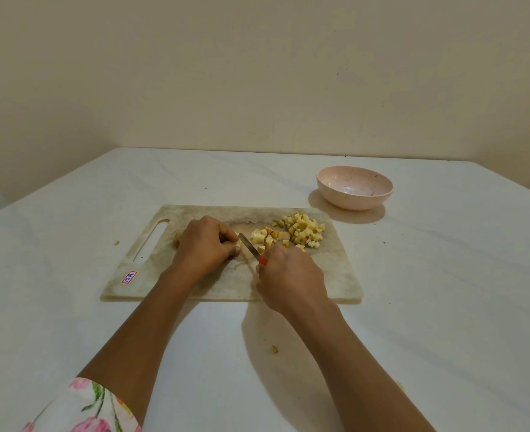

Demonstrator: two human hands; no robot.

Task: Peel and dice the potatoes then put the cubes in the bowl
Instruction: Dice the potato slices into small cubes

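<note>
On the marbled cutting board (326, 275), my left hand (206, 244) curls over a pale potato piece (238, 241), mostly hidden under the fingers. My right hand (288, 275) grips a knife by its red handle (263, 260); the blade (247, 246) rests right beside the left fingertips. A few larger cut pieces (265, 237) lie just right of the blade. A heap of potato cubes (304, 233) sits at the board's far right. The pink bowl (354, 201) stands on the table beyond the board's right corner, holding no cubes.
The board lies on a white table (70, 244) against a beige wall. A small potato scrap (274, 349) lies on the table near my right forearm, and another scrap (116, 242) lies left of the board.
</note>
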